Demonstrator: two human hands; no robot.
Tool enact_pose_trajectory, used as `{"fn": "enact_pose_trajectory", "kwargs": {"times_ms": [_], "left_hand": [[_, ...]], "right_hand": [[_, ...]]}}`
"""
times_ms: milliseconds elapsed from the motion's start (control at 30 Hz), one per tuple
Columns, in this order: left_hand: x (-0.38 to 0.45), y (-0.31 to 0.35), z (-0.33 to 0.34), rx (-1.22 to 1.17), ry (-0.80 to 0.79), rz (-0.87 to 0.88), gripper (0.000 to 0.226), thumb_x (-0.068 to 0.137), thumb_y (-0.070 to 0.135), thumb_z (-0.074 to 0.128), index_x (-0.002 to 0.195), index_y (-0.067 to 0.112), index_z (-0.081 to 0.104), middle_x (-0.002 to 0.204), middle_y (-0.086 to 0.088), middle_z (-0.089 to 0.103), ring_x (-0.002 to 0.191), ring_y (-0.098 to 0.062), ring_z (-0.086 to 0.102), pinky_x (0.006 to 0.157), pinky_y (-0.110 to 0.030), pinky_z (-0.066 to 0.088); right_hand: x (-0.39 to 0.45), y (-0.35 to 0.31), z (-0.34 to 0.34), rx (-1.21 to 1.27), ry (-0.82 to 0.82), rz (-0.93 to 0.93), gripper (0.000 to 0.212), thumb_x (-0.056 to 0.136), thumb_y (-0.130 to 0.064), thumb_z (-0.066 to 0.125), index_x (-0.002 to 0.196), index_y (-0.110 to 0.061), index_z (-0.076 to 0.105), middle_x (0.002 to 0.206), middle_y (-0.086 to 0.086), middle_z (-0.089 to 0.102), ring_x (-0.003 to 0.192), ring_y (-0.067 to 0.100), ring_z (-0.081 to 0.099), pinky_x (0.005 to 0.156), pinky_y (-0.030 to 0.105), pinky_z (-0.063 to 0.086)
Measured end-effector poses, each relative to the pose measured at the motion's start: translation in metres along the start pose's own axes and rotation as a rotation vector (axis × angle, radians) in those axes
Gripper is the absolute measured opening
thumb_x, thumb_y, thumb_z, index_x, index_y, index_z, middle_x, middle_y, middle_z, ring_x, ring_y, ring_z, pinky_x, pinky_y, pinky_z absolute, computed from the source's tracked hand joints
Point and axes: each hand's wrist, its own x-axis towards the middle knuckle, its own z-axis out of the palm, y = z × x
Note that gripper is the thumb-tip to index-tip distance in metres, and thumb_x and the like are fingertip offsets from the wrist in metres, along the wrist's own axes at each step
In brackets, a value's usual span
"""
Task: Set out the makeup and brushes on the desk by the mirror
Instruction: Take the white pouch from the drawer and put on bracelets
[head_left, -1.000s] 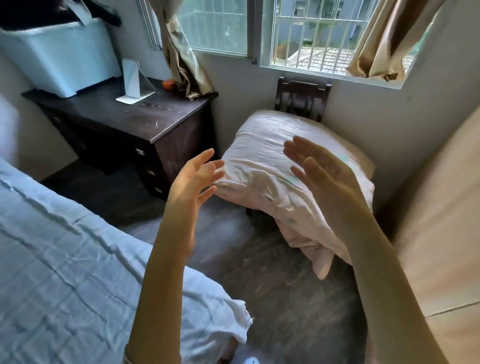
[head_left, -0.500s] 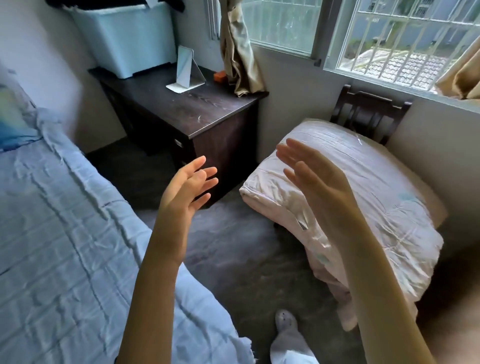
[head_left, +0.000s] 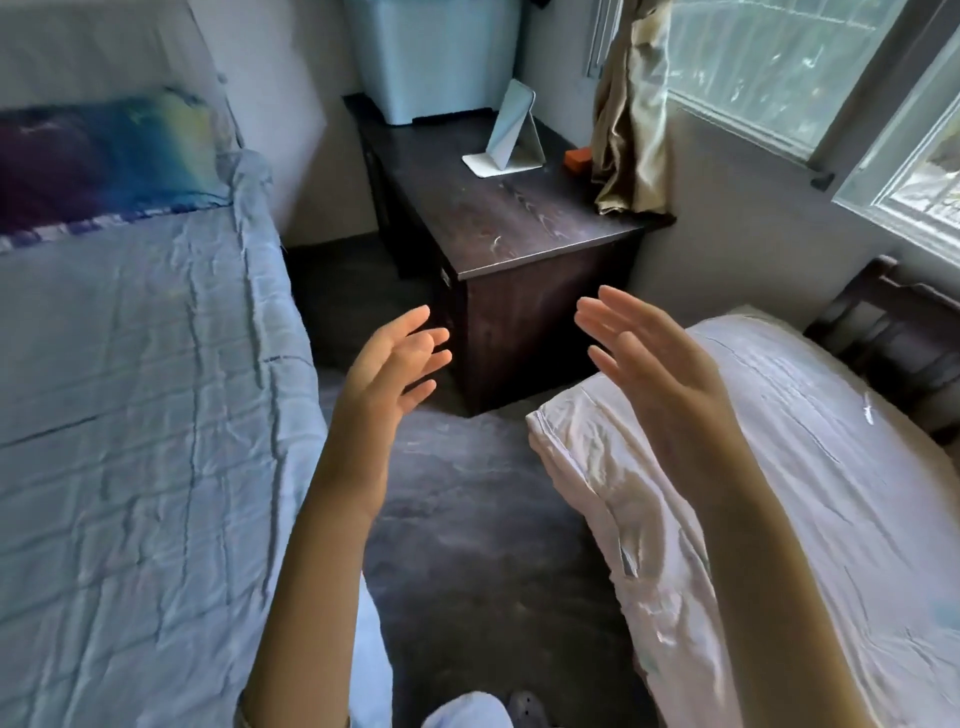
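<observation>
A: Left hand (head_left: 387, 371), raised mid-air, fingers spread and loosely straight, grasping nothing. Right hand (head_left: 657, 371), likewise raised, fingers straight and together, palm turned inward, also empty.

B: Position relative to the desk (head_left: 519, 218)?

A: Both short of its near corner, apart from it, seen in front of its dark front panel. Left hand beside the edge of the bed (head_left: 145, 389); right hand above the near corner of the white bedding (head_left: 779, 467) piled on a chair (head_left: 883, 332).

B: And the mirror (head_left: 511, 127)?

A: Far half of the desktop, well beyond both hands. Propped at a tilt on a white base, facing roughly toward the window (head_left: 810, 67). Small orange object (head_left: 578, 157) just to its right, near the curtain (head_left: 631, 119); too small to identify, possibly a makeup item. No brushes discernible.

B: Behind the mirror?

A: Pale blue storage bin (head_left: 436, 57) at the back of the desktop, against the wall.

B: Free surface?

A: Near half of the desktop bare dark wood, bounded by a straight front edge and a sharp corner nearest the hands. Curtain hem resting on the right rear edge.

B: Room for movement?

A: Strip of dark floor (head_left: 467, 519) between bed and bedding, narrow, leading to the desk. Patterned pillow (head_left: 104, 156) at the head of the bed, left of the desk.
</observation>
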Motion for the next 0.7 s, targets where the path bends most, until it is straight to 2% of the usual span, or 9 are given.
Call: {"fn": "enact_pose_trajectory", "kwargs": {"times_ms": [200,333,467,567,700], "left_hand": [[0.019,-0.007,-0.010,0.023,0.172,-0.027,0.042,0.078,0.040,0.050,0.118,0.031,0.058,0.108,0.010,0.069,0.107,-0.008,0.064,0.088,-0.025,0.046],[0.043,-0.007,-0.014,0.022,0.241,-0.029,0.046,0.078,0.039,0.050,0.121,0.028,0.057,0.109,0.009,0.068,0.107,-0.008,0.064,0.086,-0.024,0.047],[0.080,-0.010,-0.012,0.017,0.239,-0.014,0.036,0.079,0.037,0.050,0.113,0.033,0.060,0.104,0.013,0.070,0.103,-0.005,0.065,0.083,-0.022,0.047],[0.111,-0.008,-0.014,0.041,0.201,0.012,0.038,0.080,0.038,0.048,0.116,0.034,0.058,0.107,0.015,0.069,0.104,-0.003,0.064,0.084,-0.021,0.047],[0.157,0.004,-0.045,0.000,0.261,0.039,0.039,0.079,0.038,0.050,0.116,0.032,0.060,0.107,0.013,0.070,0.105,-0.004,0.065,0.083,-0.021,0.048]], "right_hand": [[0.044,0.020,-0.006,0.046,-0.101,0.026,0.078,0.063,-0.067,0.069,0.126,-0.022,0.056,0.127,-0.001,0.063,0.123,0.011,0.054,0.108,0.040,0.040],[0.076,0.028,-0.003,0.062,-0.141,0.034,0.076,0.063,-0.066,0.069,0.125,-0.024,0.056,0.126,-0.002,0.063,0.122,0.011,0.055,0.107,0.037,0.042],[0.116,0.035,0.005,0.068,-0.169,0.020,0.077,0.062,-0.068,0.069,0.124,-0.025,0.056,0.126,-0.004,0.063,0.123,0.011,0.055,0.107,0.038,0.041],[0.151,0.039,0.019,0.078,-0.199,0.005,0.077,0.063,-0.067,0.069,0.125,-0.024,0.055,0.126,-0.004,0.063,0.123,0.011,0.054,0.107,0.038,0.040],[0.203,0.044,0.047,0.063,-0.243,-0.008,0.079,0.065,-0.066,0.068,0.129,-0.021,0.053,0.127,-0.005,0.062,0.124,0.010,0.054,0.108,0.038,0.039]]}}
